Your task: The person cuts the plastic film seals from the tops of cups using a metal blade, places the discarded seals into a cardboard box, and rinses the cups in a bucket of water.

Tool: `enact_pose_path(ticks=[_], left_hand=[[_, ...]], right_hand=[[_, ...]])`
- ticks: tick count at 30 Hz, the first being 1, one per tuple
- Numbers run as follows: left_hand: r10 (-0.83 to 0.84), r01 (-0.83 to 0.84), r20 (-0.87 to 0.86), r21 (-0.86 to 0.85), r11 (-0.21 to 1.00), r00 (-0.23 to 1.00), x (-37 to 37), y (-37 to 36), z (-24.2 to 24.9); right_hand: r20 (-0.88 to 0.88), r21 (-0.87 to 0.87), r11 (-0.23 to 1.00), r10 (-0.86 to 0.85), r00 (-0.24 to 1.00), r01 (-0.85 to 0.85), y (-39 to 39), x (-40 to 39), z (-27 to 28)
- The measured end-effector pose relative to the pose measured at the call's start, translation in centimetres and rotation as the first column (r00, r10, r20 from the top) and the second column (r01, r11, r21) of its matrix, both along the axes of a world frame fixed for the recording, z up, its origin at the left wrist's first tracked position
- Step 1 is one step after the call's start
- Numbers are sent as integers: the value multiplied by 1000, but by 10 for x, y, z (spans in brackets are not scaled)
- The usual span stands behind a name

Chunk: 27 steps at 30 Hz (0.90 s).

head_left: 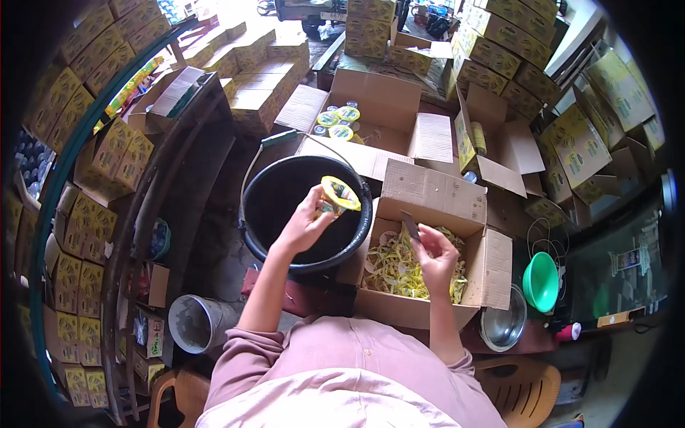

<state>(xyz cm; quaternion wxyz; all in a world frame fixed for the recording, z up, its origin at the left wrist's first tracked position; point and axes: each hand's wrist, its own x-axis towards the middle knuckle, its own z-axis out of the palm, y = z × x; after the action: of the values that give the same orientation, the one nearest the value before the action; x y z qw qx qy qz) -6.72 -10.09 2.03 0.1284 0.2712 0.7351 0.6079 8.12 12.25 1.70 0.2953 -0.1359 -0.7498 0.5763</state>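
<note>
Over the black bucket (267, 192), my left hand (310, 220) grips a small plastic cup (340, 194) tilted on its side, its yellow rim facing away from me and its middle dark. My right hand (435, 258) is closed around a short dark flat blade, like a knife (410, 227), pointing up and to the left. Beneath that hand stands an open cardboard box (421, 310) with a heap of yellow and clear film scraps (389, 264) inside. Blade and cup are apart.
Behind the bucket, an open carton (378, 93) contains several yellow-lidded cups (341, 133). Another open carton (510, 146) stands to its right. A green bowl (541, 282), a metal basin (503, 321) and a grey pail (196, 324) sit nearby. Stacked yellow boxes (264, 78) surround the workplace.
</note>
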Motion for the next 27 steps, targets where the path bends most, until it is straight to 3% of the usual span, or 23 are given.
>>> enact_pose_path(ticks=[2,4,6,10,21,27], left_hand=[[16,-7,-210,44,999,978,9,4,-5],[13,2,-237,64,998,971,22,11,14],[100,-84,-376,60,995,921,33,16,31],[157,-163,-372,16,987,915,37,13,37],[112,-96,-299,70,993,948,42,-1,48],[105,-88,-322,67,994,941,40,-3,49]], right_hand=[[-104,266,964,11,994,17,-12,-15,32],[-215,559,829,121,969,21,-16,-26,49],[-232,689,725,213,949,5,-20,-35,59],[-206,869,494,358,911,3,-22,-49,69],[-207,937,349,499,841,24,-22,-62,83],[-237,935,353,523,819,45,-23,-61,88]])
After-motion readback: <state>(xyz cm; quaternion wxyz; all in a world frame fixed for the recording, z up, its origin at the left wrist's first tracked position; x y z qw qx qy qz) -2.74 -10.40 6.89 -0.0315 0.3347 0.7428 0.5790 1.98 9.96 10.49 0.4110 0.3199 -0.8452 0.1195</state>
